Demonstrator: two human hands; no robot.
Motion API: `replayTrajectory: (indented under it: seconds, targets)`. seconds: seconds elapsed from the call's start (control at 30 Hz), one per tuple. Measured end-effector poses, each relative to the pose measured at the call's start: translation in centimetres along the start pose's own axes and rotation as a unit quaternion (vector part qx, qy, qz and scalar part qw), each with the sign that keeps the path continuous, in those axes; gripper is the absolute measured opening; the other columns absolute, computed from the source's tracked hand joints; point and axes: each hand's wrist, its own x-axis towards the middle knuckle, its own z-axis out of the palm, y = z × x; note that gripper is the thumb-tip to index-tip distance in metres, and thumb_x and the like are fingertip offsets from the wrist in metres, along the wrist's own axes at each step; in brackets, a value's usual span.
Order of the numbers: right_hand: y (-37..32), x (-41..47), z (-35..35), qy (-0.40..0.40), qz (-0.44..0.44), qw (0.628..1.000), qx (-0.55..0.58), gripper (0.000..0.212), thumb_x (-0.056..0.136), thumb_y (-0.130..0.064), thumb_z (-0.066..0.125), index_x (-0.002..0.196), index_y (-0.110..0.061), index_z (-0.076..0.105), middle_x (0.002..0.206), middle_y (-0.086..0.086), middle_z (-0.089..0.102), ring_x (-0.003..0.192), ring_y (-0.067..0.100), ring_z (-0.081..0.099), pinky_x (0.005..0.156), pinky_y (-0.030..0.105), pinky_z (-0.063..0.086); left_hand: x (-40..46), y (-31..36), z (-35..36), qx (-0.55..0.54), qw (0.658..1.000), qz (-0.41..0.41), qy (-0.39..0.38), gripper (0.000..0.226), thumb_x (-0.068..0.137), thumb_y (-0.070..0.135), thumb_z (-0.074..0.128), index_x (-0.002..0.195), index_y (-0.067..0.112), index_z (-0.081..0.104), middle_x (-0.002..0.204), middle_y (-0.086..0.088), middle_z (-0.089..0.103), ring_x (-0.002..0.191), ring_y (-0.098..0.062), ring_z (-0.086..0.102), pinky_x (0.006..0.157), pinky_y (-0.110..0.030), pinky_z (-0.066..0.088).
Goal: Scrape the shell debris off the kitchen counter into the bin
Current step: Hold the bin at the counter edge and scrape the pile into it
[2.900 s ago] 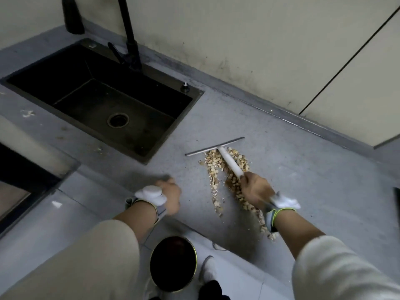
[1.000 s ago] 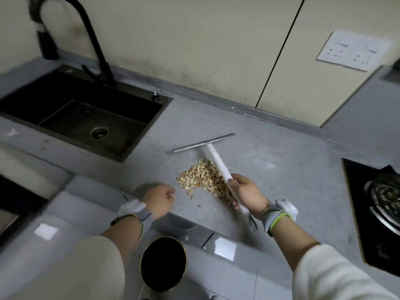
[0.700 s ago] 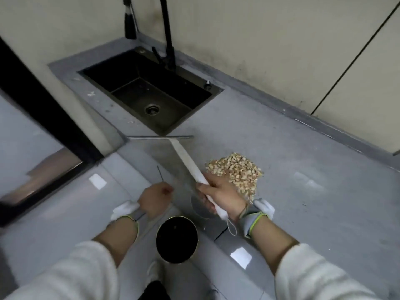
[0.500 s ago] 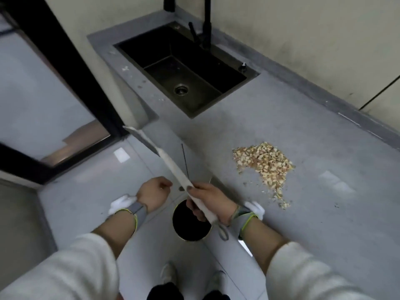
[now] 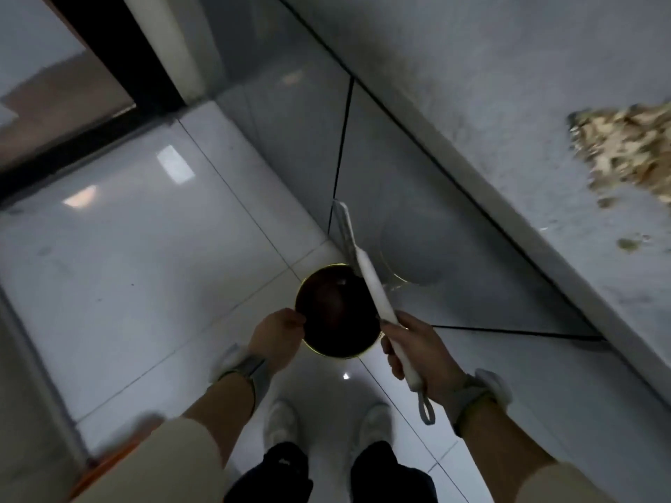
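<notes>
Head view: I'm looking almost straight down at the floor [image 5: 152, 270], pale glossy tiles.

Bin [image 5: 336, 314], round, dark inside with a thin bright rim, stands on the floor just in front of the cabinet doors [image 5: 410, 197] under the desk [image 5: 483, 114].

Left hand [image 5: 277, 335] is at the bin's near-left rim, fingers curled at the edge. Looks like a pinch on the rim, but frame is blurred, so I cannot tell for sure whether that grip is closed on it.

Right hand [image 5: 412, 352] has its grip wrapped round the white handle of the scraper [image 5: 370, 285]. Handle angles up and away over the bin's right side; the blade end sits in front of the cabinet doors. Hanging loop dangles below the hand.

Shell debris [image 5: 631, 150] is on the desk, a loose tan pile at far right, well apart from the bin, with a few stray bits nearer the desk edge.

Wrist straps on both arms, pale sleeves, white shoes [image 5: 281, 422] at bottom.
</notes>
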Motion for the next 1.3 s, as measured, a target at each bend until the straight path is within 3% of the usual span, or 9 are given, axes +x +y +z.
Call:
replayTrajectory:
  seconds: [0.13, 0.23, 0.37, 0.53, 0.83, 0.97, 1.1, 1.17, 1.3]
  targets:
    - [4.5, 6.0, -0.6, -0.009, -0.029, 0.999, -0.032, 0.008, 0.093, -0.014, 0.06, 0.094, -0.014, 0.068, 0.066, 0.014, 0.047, 0.044, 0.02, 0.038, 0.042, 0.025, 0.03, 7.5, -5.6, 5.6, 0.004, 0.999, -0.03, 0.043, 0.042, 0.088, 0.023, 0.058, 0.129, 0.018, 0.054, 0.132, -0.007, 0.058, 0.115, -0.029, 0.057, 0.091, -0.033, 0.045]
    - [6.9, 9.8, -0.9, -0.039, -0.046, 0.997, -0.057, 0.01, 0.093, -0.012, 0.059, 0.091, -0.015, 0.069, 0.068, 0.016, 0.045, 0.045, 0.02, 0.036, 0.041, 0.025, 0.029, 13.1, -8.9, 9.0, -0.016, 0.995, -0.069, 0.067, 0.065, 0.083, 0.033, 0.066, 0.138, 0.009, 0.04, 0.133, -0.014, 0.055, 0.116, -0.034, 0.057, 0.087, -0.035, 0.046]
    - [8.4, 13.3, -1.0, -0.068, -0.069, 0.993, -0.07, 0.018, 0.092, -0.007, 0.058, 0.105, -0.013, 0.069, 0.065, 0.017, 0.044, 0.04, 0.019, 0.035, 0.038, 0.023, 0.029, 17.5, -10.6, 11.4, 0.023, 0.993, -0.105, 0.043, 0.027, 0.09, 0.03, 0.055, 0.096, 0.004, 0.055, 0.101, -0.017, 0.067, 0.09, -0.037, 0.065, 0.072, -0.037, 0.049]
    - [7.8, 12.0, 0.2, -0.069, -0.094, 0.991, -0.065, 0.021, 0.092, -0.007, 0.057, 0.111, -0.01, 0.068, 0.064, 0.016, 0.043, 0.038, 0.019, 0.034, 0.039, 0.023, 0.029, 17.5, -10.7, 11.8, -0.095, 0.991, -0.08, 0.054, 0.026, 0.086, 0.023, 0.05, 0.095, 0.004, 0.066, 0.09, -0.019, 0.072, 0.079, -0.035, 0.071, 0.074, -0.046, 0.06]
    - [-3.4, -1.8, 6.5, -0.111, -0.116, 0.987, -0.018, 0.032, 0.1, -0.031, 0.048, 0.114, -0.006, 0.062, 0.058, 0.011, 0.045, 0.033, 0.017, 0.035, 0.035, 0.02, 0.028, 0.7, -5.3, -2.2, -0.108, 0.984, -0.05, 0.134, 0.017, 0.089, 0.018, 0.051, 0.075, 0.016, 0.059, 0.074, -0.011, 0.069, 0.064, -0.03, 0.069, 0.07, -0.044, 0.061]
    - [-10.7, -11.1, 9.0, -0.113, -0.142, 0.983, 0.007, 0.034, 0.1, -0.031, 0.049, 0.122, -0.006, 0.058, 0.059, 0.011, 0.047, 0.033, 0.017, 0.036, 0.033, 0.018, 0.031, -8.8, -2.0, -9.1, -0.156, 0.977, -0.042, 0.138, 0.017, 0.082, 0.022, 0.058, 0.084, 0.007, 0.065, 0.078, -0.015, 0.072, 0.068, -0.033, 0.072, 0.069, -0.049, 0.061]
    - [-16.9, -20.2, 10.1, -0.098, -0.182, 0.978, 0.007, 0.023, 0.1, -0.03, 0.048, 0.092, -0.015, 0.063, 0.062, 0.013, 0.047, 0.033, 0.017, 0.036, 0.034, 0.018, 0.033, -16.7, 1.3, -14.1, -0.171, 0.976, -0.035, 0.126, 0.025, 0.07, 0.023, 0.059, 0.083, 0.005, 0.07, 0.084, -0.021, 0.073, 0.073, -0.037, 0.072, 0.071, -0.05, 0.06]
    - [-18.3, -23.9, 9.7, -0.084, -0.189, 0.978, -0.001, 0.021, 0.1, -0.029, 0.047, 0.088, -0.018, 0.058, 0.062, 0.014, 0.048, 0.032, 0.018, 0.037, 0.034, 0.019, 0.033, -20.5, 3.4, -15.2, -0.151, 0.98, -0.028, 0.123, 0.037, 0.063, 0.029, 0.057, 0.087, 0.004, 0.069, 0.089, -0.021, 0.073, 0.08, -0.038, 0.071, 0.075, -0.049, 0.06]
    - [-17.8, -29.3, 6.8, -0.053, -0.191, 0.98, -0.018, 0.019, 0.102, -0.024, 0.045, 0.095, -0.009, 0.054, 0.065, 0.015, 0.052, 0.031, 0.019, 0.04, 0.032, 0.019, 0.035, -25.6, 7.3, -14.6, -0.137, 0.986, -0.001, 0.099, 0.03, 0.08, 0.015, 0.059, 0.102, -0.005, 0.065, 0.097, -0.02, 0.07, 0.083, -0.035, 0.068, 0.075, -0.043, 0.06]
